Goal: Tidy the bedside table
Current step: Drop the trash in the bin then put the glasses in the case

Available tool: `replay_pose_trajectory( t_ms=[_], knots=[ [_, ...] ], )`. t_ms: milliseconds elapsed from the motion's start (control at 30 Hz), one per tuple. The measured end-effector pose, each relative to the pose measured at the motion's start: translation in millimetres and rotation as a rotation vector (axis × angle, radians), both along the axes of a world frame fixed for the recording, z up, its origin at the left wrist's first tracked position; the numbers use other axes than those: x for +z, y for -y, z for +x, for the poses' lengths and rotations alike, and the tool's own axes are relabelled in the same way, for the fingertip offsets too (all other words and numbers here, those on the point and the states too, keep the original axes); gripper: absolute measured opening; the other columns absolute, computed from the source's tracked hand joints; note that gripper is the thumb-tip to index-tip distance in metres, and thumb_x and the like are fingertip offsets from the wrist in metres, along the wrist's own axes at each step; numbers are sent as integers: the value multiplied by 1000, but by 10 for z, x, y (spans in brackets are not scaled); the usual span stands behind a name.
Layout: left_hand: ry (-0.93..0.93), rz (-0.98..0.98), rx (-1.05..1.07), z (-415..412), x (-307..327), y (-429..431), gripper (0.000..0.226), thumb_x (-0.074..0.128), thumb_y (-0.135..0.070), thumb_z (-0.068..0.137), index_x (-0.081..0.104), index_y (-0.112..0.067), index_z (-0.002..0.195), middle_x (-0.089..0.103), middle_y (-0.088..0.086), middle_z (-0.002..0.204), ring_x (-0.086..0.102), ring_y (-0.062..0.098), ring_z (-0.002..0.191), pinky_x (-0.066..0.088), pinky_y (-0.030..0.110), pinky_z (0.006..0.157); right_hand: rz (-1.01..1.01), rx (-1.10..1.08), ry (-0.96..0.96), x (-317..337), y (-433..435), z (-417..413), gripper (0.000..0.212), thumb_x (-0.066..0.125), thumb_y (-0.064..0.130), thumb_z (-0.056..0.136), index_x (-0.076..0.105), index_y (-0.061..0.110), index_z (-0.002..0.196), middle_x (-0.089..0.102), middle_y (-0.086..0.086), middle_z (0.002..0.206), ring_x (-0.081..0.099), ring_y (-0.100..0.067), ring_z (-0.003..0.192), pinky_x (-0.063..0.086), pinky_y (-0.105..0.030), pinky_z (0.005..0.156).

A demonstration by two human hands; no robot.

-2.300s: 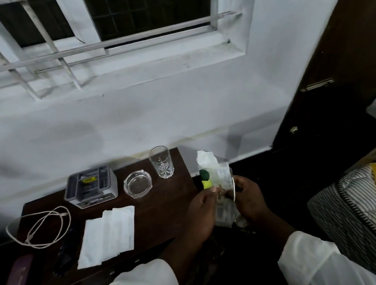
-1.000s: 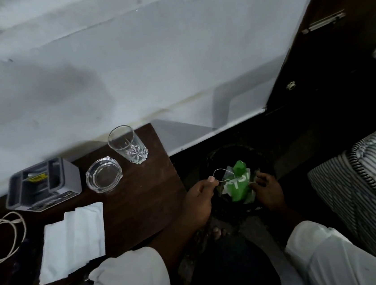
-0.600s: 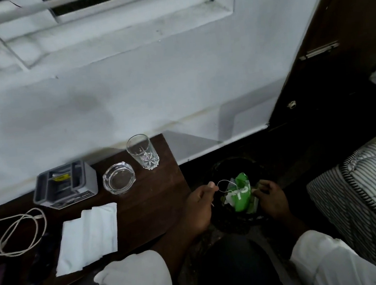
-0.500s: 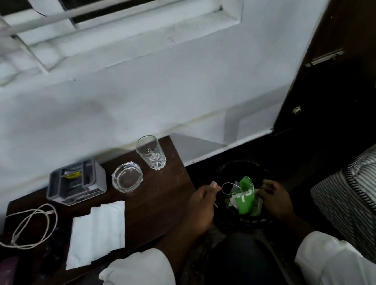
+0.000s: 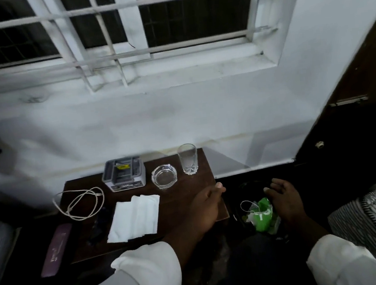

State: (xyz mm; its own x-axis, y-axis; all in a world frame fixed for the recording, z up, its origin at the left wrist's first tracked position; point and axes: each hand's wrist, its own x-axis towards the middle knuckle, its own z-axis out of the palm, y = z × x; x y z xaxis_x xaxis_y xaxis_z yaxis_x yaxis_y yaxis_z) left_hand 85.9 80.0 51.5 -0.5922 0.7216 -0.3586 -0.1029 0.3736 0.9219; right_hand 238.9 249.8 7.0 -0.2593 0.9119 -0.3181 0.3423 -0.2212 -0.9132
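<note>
Bedside table (image 5: 184,196) of dark wood, below the window (image 5: 133,22), bears a glass (image 5: 187,158), ashtray (image 5: 164,176), grey box (image 5: 124,174), cable (image 5: 79,204) and tissues (image 5: 134,215); left hand (image 5: 207,207) slack over its right edge, right hand (image 5: 284,198) loosely spread above the bin (image 5: 243,186).

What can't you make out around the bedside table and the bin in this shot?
All in the head view:
- The bin is lost in shadow, so its shape and depth are unclear.
- The dark object between the cable and the tissues is too dim to identify.
- The print on the purple case is too small to read.
- The left forearm covers part of the front edge of the table.
</note>
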Motion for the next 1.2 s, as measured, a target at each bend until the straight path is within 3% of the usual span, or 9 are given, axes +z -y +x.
replay_pose_trajectory(
  t_ms=[167, 300, 533, 633, 800, 867, 1033, 1100, 1200],
  knots=[
    [-49, 42, 48, -59, 234, 245, 48, 47, -76, 77, 75, -40, 90, 76, 3, 110, 71, 21, 105, 55, 49, 100, 72, 50, 10, 308, 213, -119, 46, 70, 2, 88, 56, -1, 132, 61, -24, 132, 60, -35, 123, 44, -35, 102],
    [-42, 76, 90, -105, 391, 448, 55, 47, -80, 69, 75, -37, 90, 76, 4, 110, 70, 22, 106, 54, 49, 100, 33, 65, -58, 531, 433, -241, 44, 70, 1, 88, 56, 1, 130, 62, -23, 130, 60, -37, 122, 45, -52, 110],
    [-39, 98, 143, -176, 496, 905, 32, 51, -54, 99, 76, -34, 95, 77, -6, 109, 70, 15, 105, 53, 45, 104, 24, 140, -138, 763, 928, -507, 40, 67, 2, 91, 57, 7, 129, 62, -17, 131, 59, -33, 121, 44, -52, 109],
    [-9, 107, 164, -224, 549, 1050, 28, 50, -45, 103, 73, -30, 96, 73, 10, 113, 65, 18, 98, 53, 39, 92, 40, 175, -162, 821, 1121, -630, 40, 67, -1, 90, 57, 4, 129, 62, -18, 132, 58, -35, 123, 44, -52, 110],
    [39, 123, 195, -306, 644, 1268, 27, 50, -42, 103, 71, -28, 95, 64, 5, 102, 57, 19, 91, 45, 32, 78, 23, 245, -248, 951, 1426, -814, 45, 66, -6, 89, 54, -2, 132, 58, -22, 133, 58, -29, 115, 48, -39, 95],
    [55, 146, 207, -320, 658, 1367, 26, 51, -40, 103, 71, -24, 98, 61, 6, 101, 55, 18, 87, 43, 29, 71, 36, 271, -262, 1002, 1558, -873, 45, 66, -7, 88, 55, -4, 131, 58, -24, 132, 59, -35, 119, 49, -44, 99],
    [34, 164, 244, -334, 651, 1578, 31, 50, -41, 103, 72, -19, 105, 64, 6, 101, 56, 20, 91, 42, 33, 76, 63, 356, -262, 1092, 1853, -1018, 41, 67, -4, 89, 57, 0, 129, 61, -21, 129, 58, -34, 122, 45, -46, 108],
    [56, 184, 263, -346, 645, 1657, 37, 51, -40, 103, 72, -11, 108, 63, 8, 99, 56, 21, 92, 43, 36, 79, 59, 386, -274, 1111, 1956, -1072, 40, 68, -3, 88, 59, 1, 127, 63, -17, 124, 61, -29, 115, 50, -41, 101],
    [35, 179, 270, -378, 610, 1768, 34, 50, -42, 104, 73, -18, 104, 66, 3, 101, 61, 15, 91, 49, 34, 85, 45, 421, -274, 1123, 2087, -1144, 28, 69, -4, 87, 65, 15, 107, 67, -3, 105, 64, -7, 89, 51, -17, 74]
  ],
)
